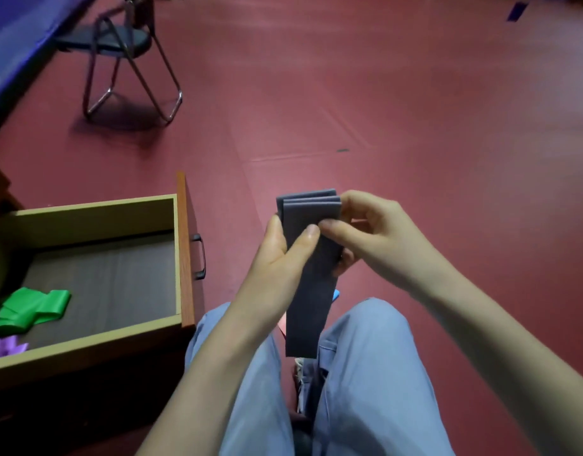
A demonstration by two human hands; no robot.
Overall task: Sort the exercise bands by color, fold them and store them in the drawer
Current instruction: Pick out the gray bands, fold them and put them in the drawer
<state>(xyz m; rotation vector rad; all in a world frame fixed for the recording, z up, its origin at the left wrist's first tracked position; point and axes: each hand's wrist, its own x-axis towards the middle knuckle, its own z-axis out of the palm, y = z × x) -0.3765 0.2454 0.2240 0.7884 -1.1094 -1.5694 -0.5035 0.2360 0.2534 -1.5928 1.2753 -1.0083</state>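
A dark grey exercise band [311, 291], folded into several layers, stands upright above my knees. My left hand [283, 255] grips its left side, thumb across the front. My right hand [366, 232] pinches the top right of the folds between thumb and fingers. The band's loose lower end hangs between my legs. To the left, the wooden drawer [181, 245] stands pulled out. A folded green band [33, 309] lies at its left end and a purple band [7, 345] shows at the frame's edge.
A metal-legged chair [129, 64] stands on the red floor at the back left, beside a blue mat [17, 37]. A small blue thing [336, 295] peeks out behind the grey band. My light blue trouser legs fill the bottom centre.
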